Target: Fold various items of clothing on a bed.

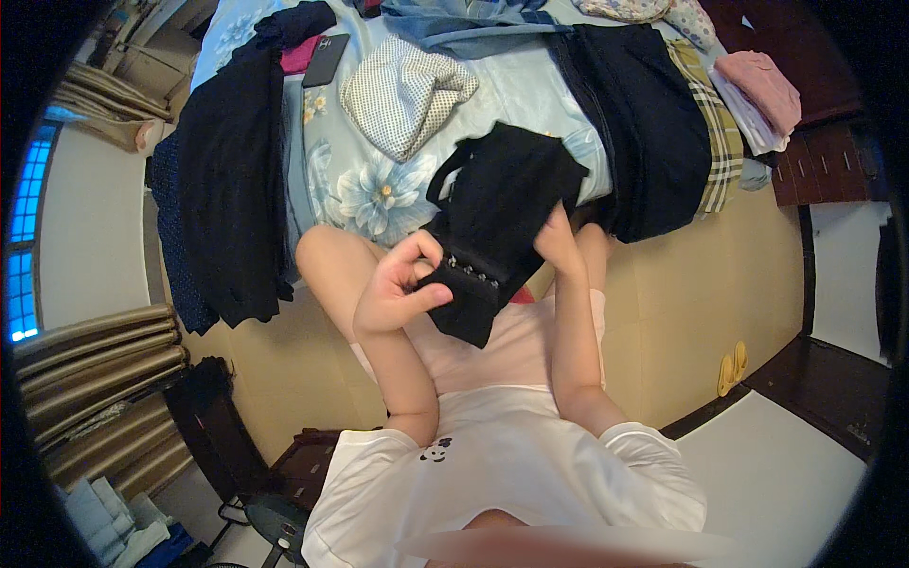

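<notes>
Above my lap I hold a black garment [502, 204] with a strap-like loop at its upper left and a row of small shiny studs or fasteners across its lower part. My left hand [393, 284] grips its left edge near the studs, with the thumb and curled fingers around the cloth. On the other side, my right hand [561, 244] is closed on the right edge, its fingertips partly hidden by the fabric. Just beyond the garment, a white dotted cloth [402, 95] lies crumpled on the bed.
Black trousers [232, 189] hang over the bed's left edge; more dark clothing [644, 123] hangs at the right beside a plaid cloth [715, 133]. A phone [325, 61] rests on the floral sheet [379, 194]. Folded pink clothing [762, 90] and yellow slippers [732, 369] are at the right.
</notes>
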Demonstrator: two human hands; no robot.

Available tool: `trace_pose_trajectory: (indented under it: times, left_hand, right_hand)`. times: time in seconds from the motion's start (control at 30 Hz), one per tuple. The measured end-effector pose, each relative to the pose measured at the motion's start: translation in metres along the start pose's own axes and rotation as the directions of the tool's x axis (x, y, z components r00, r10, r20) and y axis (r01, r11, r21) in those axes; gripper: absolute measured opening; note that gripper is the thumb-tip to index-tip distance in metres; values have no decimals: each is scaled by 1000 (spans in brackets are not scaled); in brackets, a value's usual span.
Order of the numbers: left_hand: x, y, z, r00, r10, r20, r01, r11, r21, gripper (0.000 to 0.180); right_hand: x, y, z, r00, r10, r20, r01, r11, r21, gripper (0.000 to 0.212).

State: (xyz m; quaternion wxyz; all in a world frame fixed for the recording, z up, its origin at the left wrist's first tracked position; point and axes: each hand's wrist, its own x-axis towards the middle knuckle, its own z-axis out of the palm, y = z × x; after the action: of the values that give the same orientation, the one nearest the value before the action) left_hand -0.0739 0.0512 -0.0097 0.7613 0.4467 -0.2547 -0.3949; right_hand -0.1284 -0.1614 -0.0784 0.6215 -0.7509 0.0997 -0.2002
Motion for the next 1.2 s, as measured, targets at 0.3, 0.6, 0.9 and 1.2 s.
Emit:
trace_pose_trajectory:
  times: [0.3,0.6,0.9,1.2]
  left_hand:
    - [21,-19,-12,990,18,-138,71,787,613,20]
    - [33,-18,6,931,-263,254,50,779,625,27]
    - [59,-83,36,999,-12,36,-21,620,784,36]
    - [64,-78,-13,752,-97,-651,354,894,275,37]
  right_hand:
    - [-12,-21,-7,992,111,57,-111,572,812,38]
    - [-22,-36,14,915,404,7,-404,914,25,43]
    - [2,-91,23,937,262,-231,-201,945,257,36]
    - [30,-84,-55,851,377,-366,-198,875,441,14]
